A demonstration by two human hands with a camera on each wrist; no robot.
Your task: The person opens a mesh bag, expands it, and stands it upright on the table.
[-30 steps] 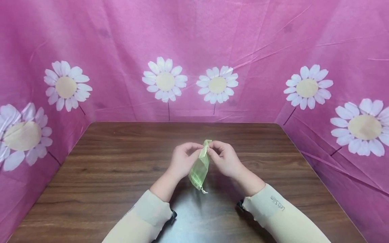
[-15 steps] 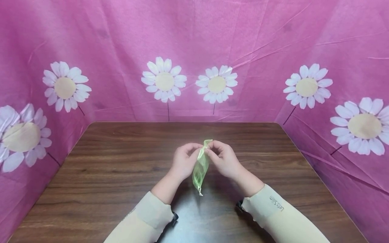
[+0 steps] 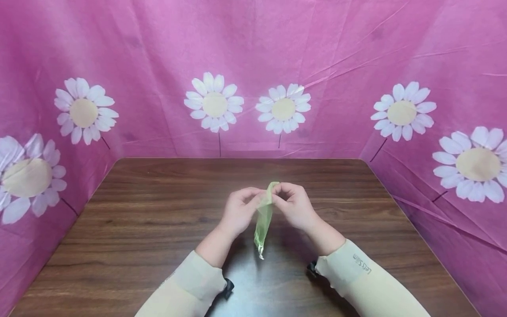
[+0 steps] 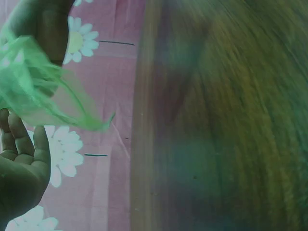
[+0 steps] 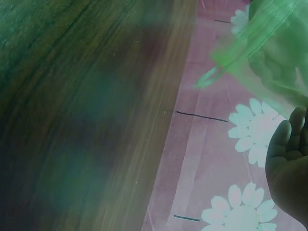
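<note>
A sheer yellow-green organza drawstring pouch (image 3: 264, 220) hangs between both hands over the table, its knotted cord end pointing down. My left hand (image 3: 240, 210) pinches the pouch's upper part from the left with thumb and forefinger. From the right, my right hand (image 3: 295, 207) pinches it close to the same spot. In the left wrist view, the pouch (image 4: 33, 82) spreads between the left hand (image 4: 24, 175) and the right hand (image 4: 45, 29). In the right wrist view, the pouch (image 5: 269, 48) covers part of the left hand, and the right hand (image 5: 291, 168) shows at the edge.
A dark brown wood-grain table (image 3: 158, 211) lies beneath the hands. Pink cloth (image 3: 245, 39) printed with white daisies stands around its back and sides. Black wrist straps (image 3: 228, 288) show at the cuffs of the pale sleeves (image 3: 186, 281).
The pouch's lower part has swung slightly and narrowed, first twisting and now hanging straighter, with its cord end lower. Both hands stay nearly in place, pinching it throughout.
</note>
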